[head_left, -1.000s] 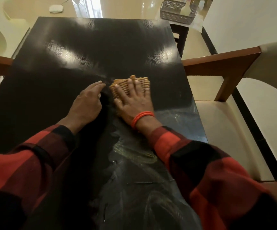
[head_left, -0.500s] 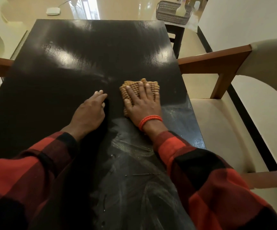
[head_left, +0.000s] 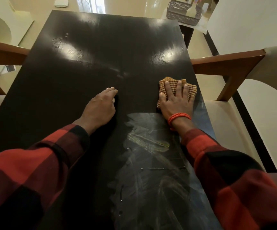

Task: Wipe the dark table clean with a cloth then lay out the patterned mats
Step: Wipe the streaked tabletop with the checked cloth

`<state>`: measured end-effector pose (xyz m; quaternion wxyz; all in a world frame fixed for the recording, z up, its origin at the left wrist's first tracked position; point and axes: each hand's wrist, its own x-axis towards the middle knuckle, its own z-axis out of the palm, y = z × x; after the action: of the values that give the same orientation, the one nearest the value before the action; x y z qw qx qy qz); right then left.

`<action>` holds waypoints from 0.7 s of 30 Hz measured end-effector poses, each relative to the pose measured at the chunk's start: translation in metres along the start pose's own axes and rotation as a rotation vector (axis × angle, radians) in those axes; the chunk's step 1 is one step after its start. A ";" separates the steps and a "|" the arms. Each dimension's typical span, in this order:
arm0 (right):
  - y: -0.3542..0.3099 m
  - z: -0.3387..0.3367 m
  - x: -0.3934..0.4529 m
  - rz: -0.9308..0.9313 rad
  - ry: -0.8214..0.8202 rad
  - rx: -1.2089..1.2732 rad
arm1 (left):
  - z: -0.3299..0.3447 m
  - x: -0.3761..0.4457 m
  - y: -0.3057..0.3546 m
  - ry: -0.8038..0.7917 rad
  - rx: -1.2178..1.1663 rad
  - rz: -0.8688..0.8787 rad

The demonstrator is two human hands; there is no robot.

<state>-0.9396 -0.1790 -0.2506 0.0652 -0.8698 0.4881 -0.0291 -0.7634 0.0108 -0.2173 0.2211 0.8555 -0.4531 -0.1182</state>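
The bench (head_left: pixel 91 67) is a dark rectangular top with chairs (head_left: pixel 244 67) along both long sides. Pale smears and streaks cover its near right part; the far half shows only glare and a few specks near the far left corner. No mats are in view.

The left hand (head_left: pixel 99 107) rests near the middle of the bench, fingers together and fairly straight, holding nothing. The right hand (head_left: pixel 176 100) lies flat with fingers spread on the cloth (head_left: pixel 191 88), pressing it down rather than gripping it. The cloth, a brown waffle-weave square, sits close to the right edge, just beyond the smeared patch. An orange band (head_left: pixel 179 117) circles the right wrist.

Risks, as judged: with the cloth this near the right edge, an outward stroke could carry it off the bench. Held only by flat pressure, it may bunch or slip from under the palm. The near streaks suggest residue is being spread, not lifted; mats laid on that patch would pick it up.
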 end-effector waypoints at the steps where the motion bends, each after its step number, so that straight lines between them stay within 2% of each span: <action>1: -0.007 0.001 -0.002 -0.030 -0.008 0.004 | 0.001 -0.001 0.001 -0.003 -0.005 0.005; 13: -0.111 0.021 -0.094 -0.421 -0.011 0.063 | 0.010 -0.006 0.019 0.125 -0.037 0.010; 18: -0.093 0.016 -0.094 -0.441 -0.004 0.065 | 0.016 -0.015 0.029 0.107 -0.005 0.023; 21: -0.055 0.009 -0.079 -0.314 0.030 0.066 | 0.016 -0.018 0.030 0.090 0.005 0.024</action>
<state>-0.9330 -0.0824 -0.2511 0.0810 -0.9324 0.3456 -0.0679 -0.8021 0.0066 -0.2167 0.2405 0.8551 -0.4530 -0.0757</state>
